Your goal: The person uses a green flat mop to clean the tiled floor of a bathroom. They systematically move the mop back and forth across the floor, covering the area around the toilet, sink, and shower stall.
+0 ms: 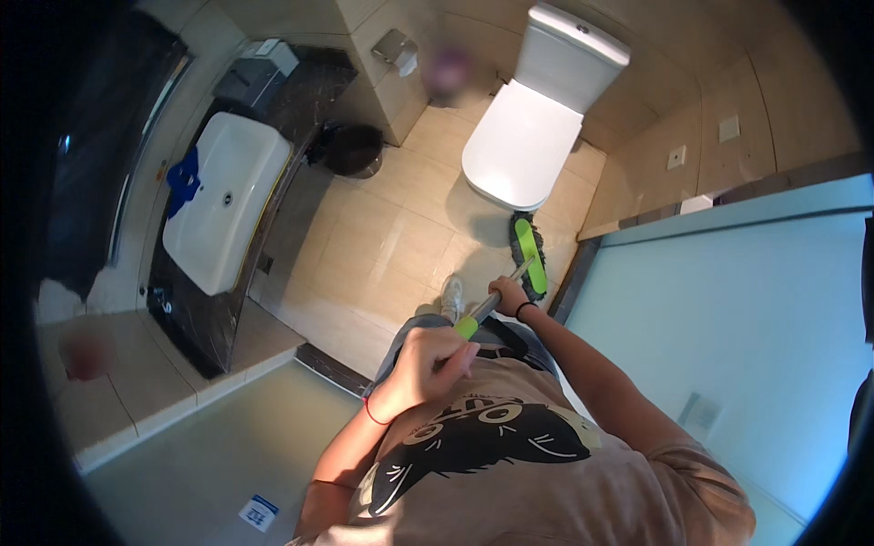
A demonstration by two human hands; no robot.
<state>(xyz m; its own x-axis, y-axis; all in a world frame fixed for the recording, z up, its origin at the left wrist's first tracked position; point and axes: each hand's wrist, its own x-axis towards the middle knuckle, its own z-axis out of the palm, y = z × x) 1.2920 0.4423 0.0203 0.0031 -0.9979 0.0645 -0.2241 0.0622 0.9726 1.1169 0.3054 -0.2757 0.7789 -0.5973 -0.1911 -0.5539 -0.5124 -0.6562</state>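
A mop with a bright green head plate [531, 256] and a dark grey fringe rests on the tiled floor, just in front of the toilet [522, 150], whose lid is down. Its metal pole slants back towards my body. My left hand [433, 362] is closed around the green grip at the pole's upper end, close to my waist. Lower down the pole, my right hand [511, 295] is wrapped around the metal part. The fringe's underside is hidden.
At the left, a white washbasin [229, 201] with a blue cloth [183, 179] on its rim sits on a dark stone counter [205, 341]. A dark waste bin [355, 151] stands beside it. A frosted glass panel [710, 300] rises at the right, a paper holder [395, 48] hangs behind.
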